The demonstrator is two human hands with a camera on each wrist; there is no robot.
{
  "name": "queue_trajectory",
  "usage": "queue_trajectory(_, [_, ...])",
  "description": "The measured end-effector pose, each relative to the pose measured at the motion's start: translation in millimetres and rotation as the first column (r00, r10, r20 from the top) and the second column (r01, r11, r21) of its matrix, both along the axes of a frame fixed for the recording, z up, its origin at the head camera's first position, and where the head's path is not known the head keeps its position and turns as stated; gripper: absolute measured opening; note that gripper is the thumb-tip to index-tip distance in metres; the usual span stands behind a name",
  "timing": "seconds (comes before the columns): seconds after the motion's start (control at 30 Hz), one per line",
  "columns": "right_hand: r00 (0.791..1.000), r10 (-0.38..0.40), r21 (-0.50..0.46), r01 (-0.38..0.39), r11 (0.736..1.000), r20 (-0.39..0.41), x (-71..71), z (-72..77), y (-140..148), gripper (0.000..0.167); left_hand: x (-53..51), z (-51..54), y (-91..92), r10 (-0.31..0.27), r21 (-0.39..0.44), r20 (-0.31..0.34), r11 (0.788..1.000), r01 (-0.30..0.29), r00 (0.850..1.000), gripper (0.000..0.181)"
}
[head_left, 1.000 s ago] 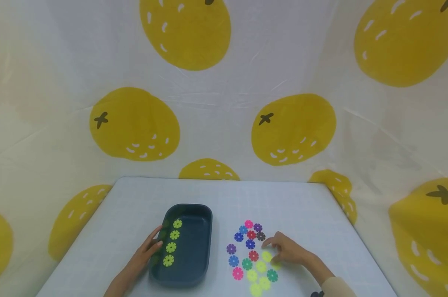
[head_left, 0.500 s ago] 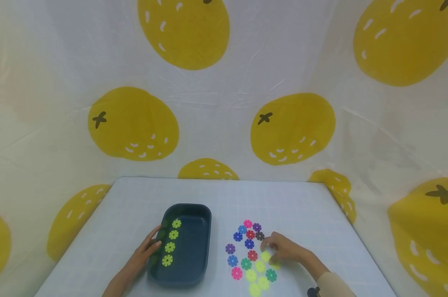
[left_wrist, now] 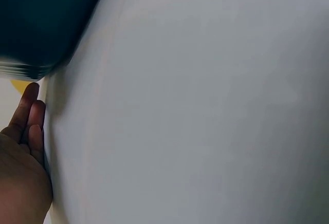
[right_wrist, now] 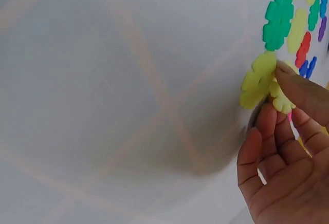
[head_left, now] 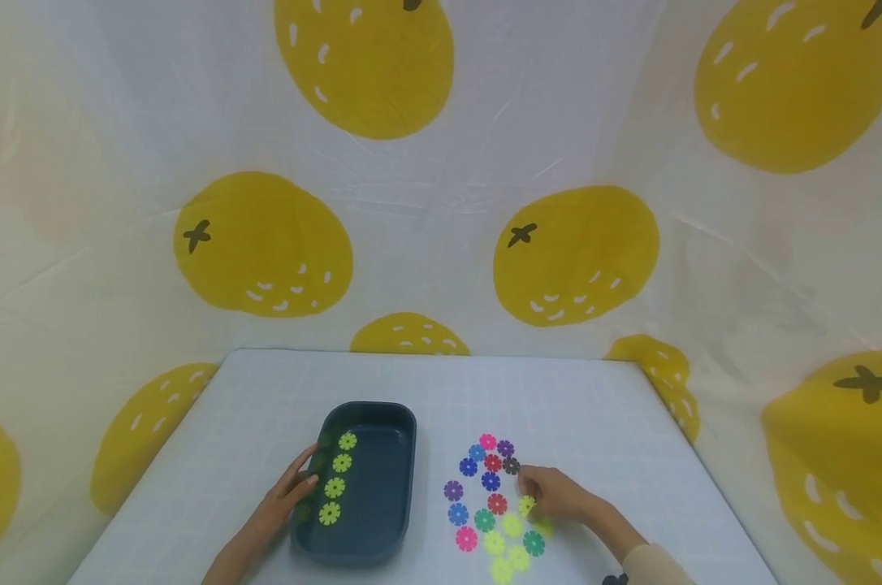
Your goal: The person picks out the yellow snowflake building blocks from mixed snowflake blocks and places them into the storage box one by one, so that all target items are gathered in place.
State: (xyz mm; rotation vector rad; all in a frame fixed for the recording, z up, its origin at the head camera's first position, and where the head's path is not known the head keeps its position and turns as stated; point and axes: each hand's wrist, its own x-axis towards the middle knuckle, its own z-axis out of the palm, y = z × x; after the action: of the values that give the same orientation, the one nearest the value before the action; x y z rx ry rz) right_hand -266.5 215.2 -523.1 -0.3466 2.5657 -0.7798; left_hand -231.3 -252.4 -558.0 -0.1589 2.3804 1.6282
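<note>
Inside the dark blue tray [head_left: 378, 487], several yellow-green snowflake discs [head_left: 335, 487] lie in a column along the left side. My left hand [head_left: 283, 500] rests against the tray's left edge; in the left wrist view its visible fingers [left_wrist: 32, 116] are fairly straight beside the outer wall. Right of the tray, my right hand [head_left: 558, 496] pinches a yellow snowflake disc [right_wrist: 281, 98] between thumb and fingers, just above the table. Another yellow disc [right_wrist: 258, 80] lies right beside it, partly covered by the hand in the head view.
Loose snowflake discs in pink, red, blue, purple, black and green are spread on the white cloth, including a green disc [head_left: 533, 543] and a black disc [head_left: 511, 465]. Behind the table [head_left: 441, 382] hangs a fruit-patterned curtain [head_left: 426, 244].
My right hand's fingers have drawn together on a yellow disc, which now shows tipped up at the fingertips. The left hand and the tray have stayed in place.
</note>
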Motion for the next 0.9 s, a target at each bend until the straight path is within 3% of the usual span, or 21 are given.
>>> queue_trajectory(0.33, [1.0, 0.013, -0.071, -0.013, 0.997, -0.002, 3.5, -1.6, 6, 0.008, 1.2, -3.1, -0.6, 0.018, 0.002, 0.032, 1.0, -0.018, 0.999, 0.073])
queue_trajectory(0.5, [0.991, -0.114, -0.166, 0.123, 0.978, 0.063, 4.6, 1.3, 7, 0.012, 1.3, -3.0, 0.0, 0.022, -0.013, 0.032, 1.0, -0.022, 0.999, 0.073])
queue_trajectory(0.57, [0.973, -0.195, -0.196, 0.217, 0.956, 0.122, 4.7, 4.7, 4, 0.019, 1.5, -1.9, 0.4, 0.024, -0.013, 0.032, 1.0, -0.024, 0.999, 0.073])
queue_trajectory(0.7, [0.914, -0.32, -0.246, 0.379, 0.892, 0.248, 3.0, 11.0, -1, 0.034, 1.8, -0.7, 0.5, 0.03, -0.001, 0.041, 1.0, -0.03, 0.999, 0.074])
queue_trajectory(0.8, [0.877, -0.365, -0.29, 0.454, 0.842, 0.313, 1.4, 16.6, -5, 0.041, 1.7, -1.8, 0.3, 0.026, 0.015, 0.022, 1.0, -0.026, 0.999, 0.072])
queue_trajectory(0.9, [0.858, -0.375, -0.311, 0.484, 0.818, 0.351, -0.5, 22.3, -7, 0.047, 1.6, -3.5, 0.2, 0.008, 0.032, -0.038, 0.999, -0.006, 0.999, 0.068])
